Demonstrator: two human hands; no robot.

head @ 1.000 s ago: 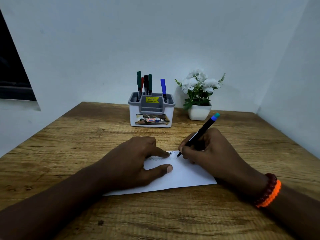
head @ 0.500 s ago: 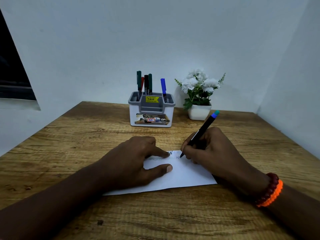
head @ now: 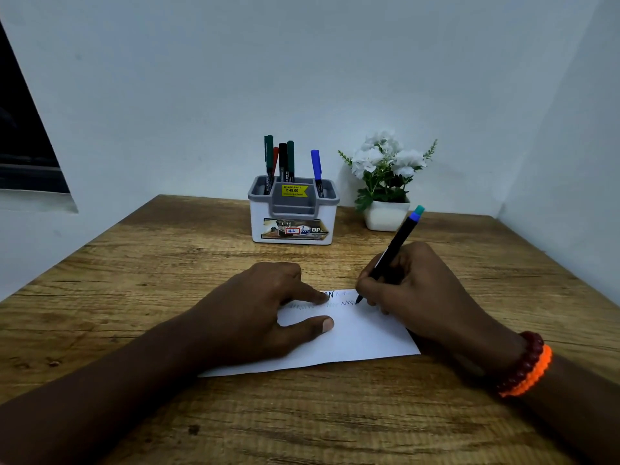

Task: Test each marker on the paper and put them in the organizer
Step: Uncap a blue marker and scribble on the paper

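Showing a wood-grain table (head: 134, 280) seen from above the hands. The right hand (head: 412, 297) grips a black marker with a teal end (head: 391, 255), its tip touching a white sheet of paper (head: 362, 337) at the end of a row of zigzag scribbles (head: 349, 303) near the sheet's far edge. The left hand (head: 255, 317) lies flat and unclenched on the paper's left part, forefinger and thumb spread, grasping nothing. The paper lies near the table's middle, towards the near edge. Two bead bracelets, dark red and orange (head: 526, 364), circle the right wrist. At the table's far edge stands a white and grey plastic organizer (head: 293, 226) bearing a yellow price label; two green, one red, one black and one blue marker (head: 316, 169) stand upright in it. Just right of it sits a white pot of white flowers (head: 385, 182). Nothing lies between paper and organizer.
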